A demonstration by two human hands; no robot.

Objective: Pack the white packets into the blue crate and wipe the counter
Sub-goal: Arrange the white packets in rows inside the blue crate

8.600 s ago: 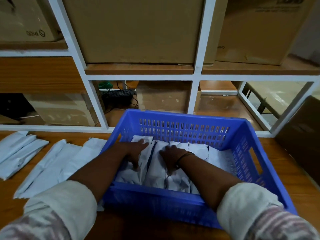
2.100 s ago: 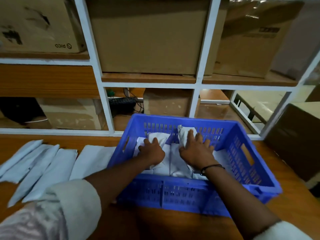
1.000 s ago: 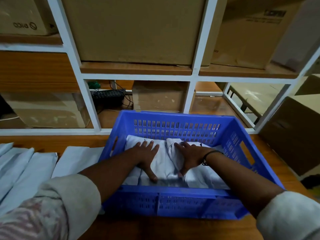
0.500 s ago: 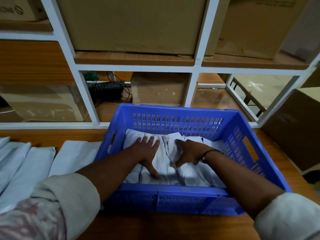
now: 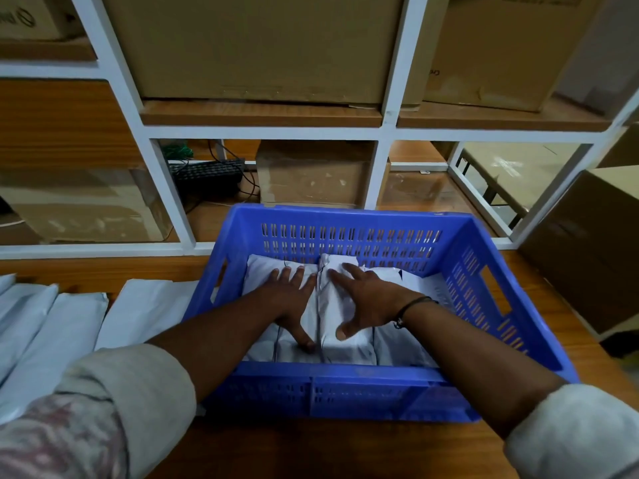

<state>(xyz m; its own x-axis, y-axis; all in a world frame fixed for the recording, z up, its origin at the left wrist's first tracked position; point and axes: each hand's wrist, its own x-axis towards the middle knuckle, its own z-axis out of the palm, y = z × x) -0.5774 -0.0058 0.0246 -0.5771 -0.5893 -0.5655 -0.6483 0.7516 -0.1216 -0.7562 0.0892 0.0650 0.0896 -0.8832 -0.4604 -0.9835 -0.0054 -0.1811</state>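
Both hands in blue crate (image 5: pixel 466 257): left hand (image 5: pixel 288 299) fingers flat on white packets (image 5: pixel 345 340); right hand (image 5: pixel 371 300) fingers splayed, apparently pressing too.

A person is reaching both arms into a blue crate (image 5: pixel 345 392) that is sitting on a wooden counter (image 5: pixel 311 451). The left hand (image 5: pixel 290 299) and right hand (image 5: pixel 366 302) are pressing side by side, fingers spread, on white packets (image 5: pixel 397 344) that are lying inside it. More packets (image 5: pixel 69 323) are lying in a row on the counter left of the crate. Behind, cardboard boxes (image 5: pixel 256 46) are sitting on a white-framed shelf (image 5: pixel 262 133).
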